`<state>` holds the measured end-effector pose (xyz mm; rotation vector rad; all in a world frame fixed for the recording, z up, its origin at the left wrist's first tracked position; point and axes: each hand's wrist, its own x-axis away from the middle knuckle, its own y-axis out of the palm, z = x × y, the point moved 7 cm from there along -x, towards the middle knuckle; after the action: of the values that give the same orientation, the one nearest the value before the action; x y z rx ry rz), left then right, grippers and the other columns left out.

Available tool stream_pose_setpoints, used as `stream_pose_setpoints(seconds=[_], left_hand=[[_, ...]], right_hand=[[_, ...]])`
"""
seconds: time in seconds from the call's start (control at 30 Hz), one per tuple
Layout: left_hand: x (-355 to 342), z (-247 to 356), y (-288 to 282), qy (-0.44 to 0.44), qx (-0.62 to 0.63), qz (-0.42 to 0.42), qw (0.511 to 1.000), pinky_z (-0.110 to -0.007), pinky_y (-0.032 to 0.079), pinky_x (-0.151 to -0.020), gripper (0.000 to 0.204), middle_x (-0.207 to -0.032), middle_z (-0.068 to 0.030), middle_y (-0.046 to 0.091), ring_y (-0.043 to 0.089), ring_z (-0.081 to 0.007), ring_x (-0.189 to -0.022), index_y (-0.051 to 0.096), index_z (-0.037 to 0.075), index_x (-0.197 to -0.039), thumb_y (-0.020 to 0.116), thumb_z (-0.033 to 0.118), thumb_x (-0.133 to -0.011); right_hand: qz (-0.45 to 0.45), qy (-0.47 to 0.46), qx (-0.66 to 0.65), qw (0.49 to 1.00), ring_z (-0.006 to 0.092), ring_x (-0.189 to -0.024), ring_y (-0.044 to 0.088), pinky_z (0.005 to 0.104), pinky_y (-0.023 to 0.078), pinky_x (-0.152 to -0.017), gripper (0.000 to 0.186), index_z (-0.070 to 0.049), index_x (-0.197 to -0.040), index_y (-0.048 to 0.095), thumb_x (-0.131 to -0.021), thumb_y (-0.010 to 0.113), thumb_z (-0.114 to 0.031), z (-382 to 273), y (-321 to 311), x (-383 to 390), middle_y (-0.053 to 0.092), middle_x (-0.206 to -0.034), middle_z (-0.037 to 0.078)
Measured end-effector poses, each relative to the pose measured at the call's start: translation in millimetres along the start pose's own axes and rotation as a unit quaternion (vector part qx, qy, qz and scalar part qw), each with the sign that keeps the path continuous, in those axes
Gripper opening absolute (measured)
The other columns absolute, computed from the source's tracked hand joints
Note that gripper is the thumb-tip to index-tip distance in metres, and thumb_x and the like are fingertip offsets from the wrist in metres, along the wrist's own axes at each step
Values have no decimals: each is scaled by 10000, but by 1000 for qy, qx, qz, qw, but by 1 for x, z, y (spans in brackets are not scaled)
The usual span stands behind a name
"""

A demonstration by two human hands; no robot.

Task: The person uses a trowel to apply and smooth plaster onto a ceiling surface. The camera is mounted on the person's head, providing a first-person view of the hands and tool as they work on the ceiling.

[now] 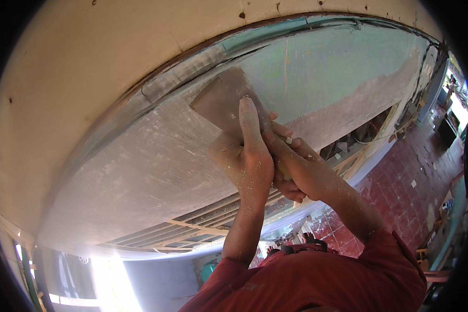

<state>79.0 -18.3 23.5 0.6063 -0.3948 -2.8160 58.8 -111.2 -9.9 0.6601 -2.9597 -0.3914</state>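
Observation:
My right hand (301, 169) is wrapped round the handle of a wide scraper (221, 101), its fingers partly hidden. My left hand (252, 156) clasps the same tool higher up, the thumb stretched along the flat blade and the other fingers mostly out of sight. The blade lies over the wall (130, 177), at the border between bare grey surface and pale green paint (343, 67). Whether its edge touches the wall I cannot tell. Pale flakes and dust cling to both hands and forearms.
Cables (333, 23) run along the wall's top under a tan ceiling panel (114, 47). Below the scraped surface sit wooden slatted openings (192, 229). Red floor tiles (400, 182) lie far below at right, with debris. Bright light enters at lower left.

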Motion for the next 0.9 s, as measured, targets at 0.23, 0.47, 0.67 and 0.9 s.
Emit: stream_pose_setpoints(seconds=[0.23,0.47,0.67,0.9], left_hand=[[18,-16,-15,19,-42,9,999,-257,472,-550,455,-593,-92,641,619,-130,-569,668,-78,-793,533,292,-1021],[-2,-5,-6,8,-20,-7,1000,-261,467,-541,453,-583,-83,631,611,-136,-553,648,-67,-761,533,288,-1019],[13,2,-6,11,-27,-12,999,-271,465,-524,423,-602,-103,637,614,-148,-549,646,-66,-806,547,292,-1010],[8,3,-7,12,-13,-19,1000,-275,475,-522,463,-587,-117,631,622,-178,-522,654,-81,-789,527,307,-1008]], right_hand=[[4,64,11,998,70,-403,431,264,330,-331,456,-110,-1289,537,-1035,428,-472,35,-4,4,442,-555,-3],[17,14,46,999,63,-390,398,239,305,-325,484,-69,-1239,560,-1036,416,-485,8,-2,3,441,-567,-11],[38,-10,29,999,63,-388,406,235,305,-313,473,-91,-1340,511,-1048,398,-446,9,5,8,443,-579,-14],[41,10,0,999,50,-384,388,235,292,-309,436,-61,-1001,562,-1036,420,-471,10,8,5,422,-565,-22]])
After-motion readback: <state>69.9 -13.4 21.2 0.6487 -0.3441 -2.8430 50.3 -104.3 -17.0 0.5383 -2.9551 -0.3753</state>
